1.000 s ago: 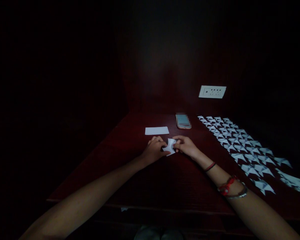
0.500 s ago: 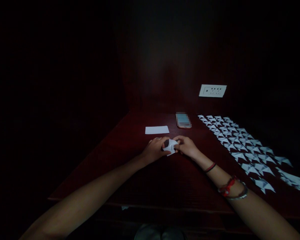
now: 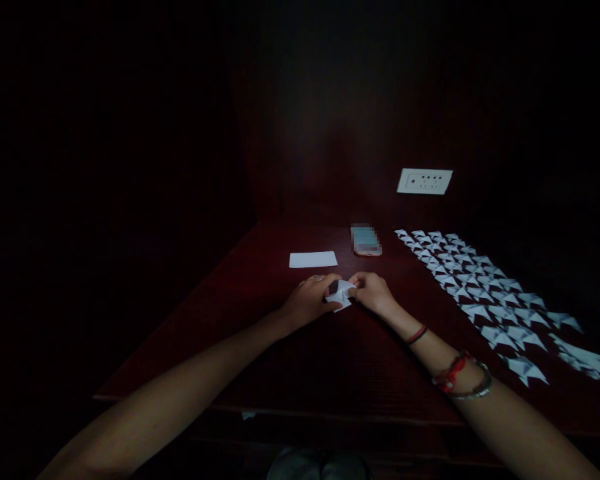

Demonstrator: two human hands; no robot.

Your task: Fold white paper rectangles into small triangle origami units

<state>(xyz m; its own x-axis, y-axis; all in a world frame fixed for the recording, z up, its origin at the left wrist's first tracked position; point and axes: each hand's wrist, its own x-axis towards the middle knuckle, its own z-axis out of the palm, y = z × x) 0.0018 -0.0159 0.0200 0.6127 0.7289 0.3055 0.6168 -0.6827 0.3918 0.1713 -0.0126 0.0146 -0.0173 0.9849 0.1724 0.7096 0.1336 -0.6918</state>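
Note:
Between my hands, just above the dark red table (image 3: pixel 250 333), is a small piece of folded white paper (image 3: pixel 343 293). My left hand (image 3: pixel 310 295) grips its left side, thumb in front and fingers behind. At its right edge, my right hand (image 3: pixel 373 291) pinches the paper between thumb and fingers. Some fingertips are hidden behind the sheet. Just beyond my left hand lies a flat stack of white paper strips or a single sheet (image 3: pixel 313 259); I cannot tell which.
Rows of folded white paper pieces (image 3: pixel 503 313) cover the right side of the table. A phone (image 3: pixel 366 240) with a blurred screen lies near the back. A white socket plate (image 3: pixel 425 181) is on the dark wall. A white scrap (image 3: pixel 249 415) shows below the table's front edge.
My right fingers have shifted slightly at the paper's right edge, and the paper's shape looks more creased there. My left hand keeps its hold.

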